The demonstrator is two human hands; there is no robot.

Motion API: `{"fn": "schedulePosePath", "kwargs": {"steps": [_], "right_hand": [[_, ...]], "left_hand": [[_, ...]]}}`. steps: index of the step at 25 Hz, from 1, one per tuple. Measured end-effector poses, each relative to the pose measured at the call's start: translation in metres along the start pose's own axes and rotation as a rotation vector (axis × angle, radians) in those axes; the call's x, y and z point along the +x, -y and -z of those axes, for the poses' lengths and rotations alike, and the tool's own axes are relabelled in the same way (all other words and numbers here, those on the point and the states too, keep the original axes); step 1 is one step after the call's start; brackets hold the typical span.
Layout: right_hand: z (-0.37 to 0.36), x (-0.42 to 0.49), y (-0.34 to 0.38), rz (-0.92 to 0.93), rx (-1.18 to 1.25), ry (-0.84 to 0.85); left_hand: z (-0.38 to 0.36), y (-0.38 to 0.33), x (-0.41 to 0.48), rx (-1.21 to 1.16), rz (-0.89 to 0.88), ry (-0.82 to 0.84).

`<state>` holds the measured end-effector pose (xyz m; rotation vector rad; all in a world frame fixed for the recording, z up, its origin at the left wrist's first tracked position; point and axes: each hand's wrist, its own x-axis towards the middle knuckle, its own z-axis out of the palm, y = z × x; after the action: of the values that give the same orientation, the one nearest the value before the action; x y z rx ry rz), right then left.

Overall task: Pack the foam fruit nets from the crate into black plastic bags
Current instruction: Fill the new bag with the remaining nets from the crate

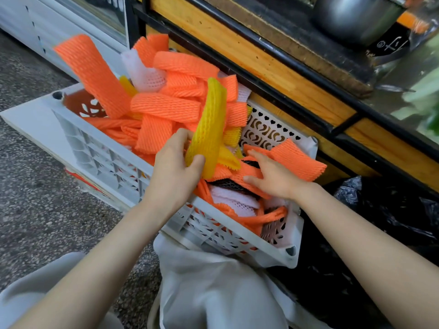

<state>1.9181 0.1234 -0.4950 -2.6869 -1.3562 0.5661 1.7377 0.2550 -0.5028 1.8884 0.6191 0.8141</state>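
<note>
The white plastic crate (114, 162) is heaped with orange foam nets (166, 106) lying every which way. Over it, the left hand (175, 167) grips a yellow foam net (210, 124) by its lower end, fingers and thumb curled round it. The net stands nearly upright, its long axis pointing up and away from the person. The right hand (273, 178) lies flat, fingers spread, on orange nets at the crate's right end. Far right, a black plastic bag (392, 210) sits beside the crate.

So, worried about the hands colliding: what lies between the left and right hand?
Head view: the lower end of the yellow net that the left hand grips, then piled orange nets that the right hand rests on.
</note>
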Motion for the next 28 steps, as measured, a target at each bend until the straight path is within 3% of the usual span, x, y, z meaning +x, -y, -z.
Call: {"fn": "schedulePosePath", "kwargs": {"steps": [3,8,11,17,23,26,28], "right_hand": [[-0.004,0.006,0.0,-0.085,-0.132,0.039],[0.0,-0.01,0.003,-0.026,-0.272,-0.058],[0.017,-0.022,0.001,-0.046,-0.234,-0.138],[0.048,-0.043,0.004,-0.218,0.134,-0.284],[0.057,-0.069,0.023,-0.218,0.609,-0.398],[0.057,-0.077,0.032,-0.117,0.966,-0.299],[0.056,-0.08,0.04,-0.094,1.111,-0.163]], "left_hand": [[0.001,0.004,-0.004,0.016,0.038,0.005],[0.0,-0.005,-0.011,-0.06,0.066,0.06],[-0.006,-0.009,-0.013,-0.071,0.113,0.089],[-0.003,-0.008,-0.007,-0.191,0.196,0.039],[0.0,-0.009,-0.005,-0.097,0.181,0.08],[-0.004,-0.009,-0.007,-0.067,0.165,0.159],[-0.008,-0.011,-0.009,-0.233,0.241,0.236]]}}
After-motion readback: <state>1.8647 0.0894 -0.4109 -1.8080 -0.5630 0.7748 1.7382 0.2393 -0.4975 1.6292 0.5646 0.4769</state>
